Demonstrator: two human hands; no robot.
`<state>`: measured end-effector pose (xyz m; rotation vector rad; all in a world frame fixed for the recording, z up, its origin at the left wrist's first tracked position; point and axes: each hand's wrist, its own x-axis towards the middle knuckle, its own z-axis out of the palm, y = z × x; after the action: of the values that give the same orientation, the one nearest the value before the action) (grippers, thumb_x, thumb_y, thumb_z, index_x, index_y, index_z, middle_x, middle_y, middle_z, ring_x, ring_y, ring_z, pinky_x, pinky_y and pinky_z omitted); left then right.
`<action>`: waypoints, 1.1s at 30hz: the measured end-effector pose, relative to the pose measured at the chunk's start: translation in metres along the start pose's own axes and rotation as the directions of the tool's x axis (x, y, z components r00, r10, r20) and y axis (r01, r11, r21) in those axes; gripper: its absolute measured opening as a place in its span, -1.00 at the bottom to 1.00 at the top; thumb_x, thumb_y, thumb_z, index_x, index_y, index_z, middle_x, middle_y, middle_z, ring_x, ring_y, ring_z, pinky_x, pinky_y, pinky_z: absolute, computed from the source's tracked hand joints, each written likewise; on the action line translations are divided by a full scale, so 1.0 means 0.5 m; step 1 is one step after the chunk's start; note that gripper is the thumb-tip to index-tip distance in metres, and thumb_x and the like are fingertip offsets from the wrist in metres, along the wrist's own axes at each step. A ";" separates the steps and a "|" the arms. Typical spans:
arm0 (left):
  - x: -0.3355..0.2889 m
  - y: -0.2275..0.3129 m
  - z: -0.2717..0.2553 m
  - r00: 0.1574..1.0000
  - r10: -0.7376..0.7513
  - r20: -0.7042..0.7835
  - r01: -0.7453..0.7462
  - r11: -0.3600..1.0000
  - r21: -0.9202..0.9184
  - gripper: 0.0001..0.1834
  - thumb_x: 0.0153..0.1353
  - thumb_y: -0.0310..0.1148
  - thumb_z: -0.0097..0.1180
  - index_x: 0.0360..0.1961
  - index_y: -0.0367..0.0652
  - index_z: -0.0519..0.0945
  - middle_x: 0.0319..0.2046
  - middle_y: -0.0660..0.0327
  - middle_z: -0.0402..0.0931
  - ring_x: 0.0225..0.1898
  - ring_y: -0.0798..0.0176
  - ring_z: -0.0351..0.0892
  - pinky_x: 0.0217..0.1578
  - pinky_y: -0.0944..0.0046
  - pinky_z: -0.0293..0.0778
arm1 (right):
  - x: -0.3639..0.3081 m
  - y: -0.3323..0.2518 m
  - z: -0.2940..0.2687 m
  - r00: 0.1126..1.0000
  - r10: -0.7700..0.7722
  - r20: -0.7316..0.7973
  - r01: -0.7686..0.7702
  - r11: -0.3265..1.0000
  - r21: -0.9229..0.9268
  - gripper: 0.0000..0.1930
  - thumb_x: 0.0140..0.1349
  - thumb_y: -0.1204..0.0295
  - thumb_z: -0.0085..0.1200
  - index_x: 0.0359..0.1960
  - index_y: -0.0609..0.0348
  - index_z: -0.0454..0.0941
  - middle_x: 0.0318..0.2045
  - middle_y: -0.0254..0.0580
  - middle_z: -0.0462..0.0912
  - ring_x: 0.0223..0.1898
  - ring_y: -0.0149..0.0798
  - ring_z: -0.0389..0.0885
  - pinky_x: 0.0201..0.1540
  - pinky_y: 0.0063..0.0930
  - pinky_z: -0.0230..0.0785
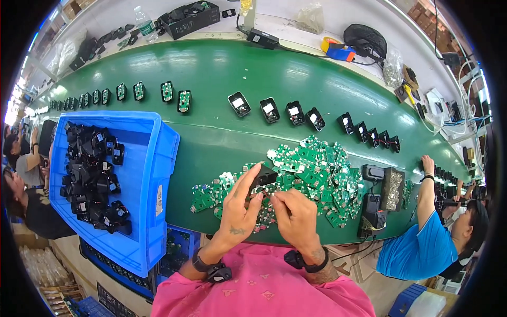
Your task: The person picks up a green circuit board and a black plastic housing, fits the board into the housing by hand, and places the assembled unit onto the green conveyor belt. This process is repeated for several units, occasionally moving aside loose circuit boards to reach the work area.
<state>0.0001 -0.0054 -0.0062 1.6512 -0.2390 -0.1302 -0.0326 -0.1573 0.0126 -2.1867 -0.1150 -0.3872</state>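
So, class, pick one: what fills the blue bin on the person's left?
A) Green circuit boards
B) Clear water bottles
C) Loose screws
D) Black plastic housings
D: the blue bin holds a heap of black plastic housings, while the green circuit boards lie piled on the green belt in front of the hands.

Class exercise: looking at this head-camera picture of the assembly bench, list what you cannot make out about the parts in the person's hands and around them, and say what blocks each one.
Head view only:
- The black housing in the left hand: its underside is covered by fingers.
- What the right hand pinches: hidden behind its fingertips.
- Circuit boards in the pile: components too small to tell.
- Blue bin: black parts overlap, so no count.
- Housings far left on the green belt: too small, bent by the fisheye.
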 end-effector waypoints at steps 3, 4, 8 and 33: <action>0.001 0.021 -0.015 0.994 0.089 0.063 -0.095 0.990 0.100 -0.37 0.25 -0.67 0.01 0.38 -0.28 0.31 0.12 0.00 0.49 0.01 0.31 0.55 -0.06 0.36 0.52 | 0.019 0.000 -0.028 0.977 -0.003 0.212 -0.025 0.992 0.127 -0.95 0.19 0.56 0.18 -0.35 0.29 0.61 -0.54 -0.11 0.57 -0.57 -0.15 0.55 -0.52 -0.31 0.35; -0.001 0.021 -0.020 0.990 0.093 0.103 -0.102 0.991 0.082 -0.37 0.25 -0.66 0.02 0.39 -0.22 0.32 0.16 -0.07 0.45 0.04 0.12 0.56 -0.03 0.29 0.51 | 0.025 -0.003 -0.038 0.977 0.002 0.213 -0.029 0.992 0.125 -0.95 0.19 0.56 0.18 -0.35 0.29 0.61 -0.54 -0.11 0.57 -0.57 -0.15 0.55 -0.52 -0.31 0.35; -0.005 0.028 -0.029 0.974 0.128 0.188 -0.149 0.984 0.100 -0.33 0.23 -0.67 0.04 0.40 -0.14 0.32 0.19 -0.17 0.39 0.04 -0.18 0.55 0.04 0.18 0.49 | 0.034 -0.007 -0.057 0.937 0.067 0.343 -0.130 0.978 0.162 -0.93 0.19 0.52 0.18 -0.38 0.28 0.63 -0.56 -0.13 0.57 -0.59 -0.18 0.55 -0.53 -0.34 0.33; -0.032 0.021 -0.005 0.930 0.310 0.196 -0.366 0.816 0.448 -0.26 0.12 -0.70 0.07 0.38 -0.09 0.33 0.16 -0.20 0.37 -0.03 -0.31 0.58 -0.09 0.09 0.60 | -0.003 -0.004 -0.006 0.990 0.052 0.132 -0.056 0.998 0.025 -0.92 0.14 0.54 0.21 -0.45 0.33 0.61 -0.61 -0.12 0.59 -0.64 -0.25 0.54 -0.58 -0.39 0.31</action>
<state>-0.0157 -0.0002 0.0034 2.0656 -0.6976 0.1194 -0.0352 -0.1582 0.0154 -2.1818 -0.1328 -0.2095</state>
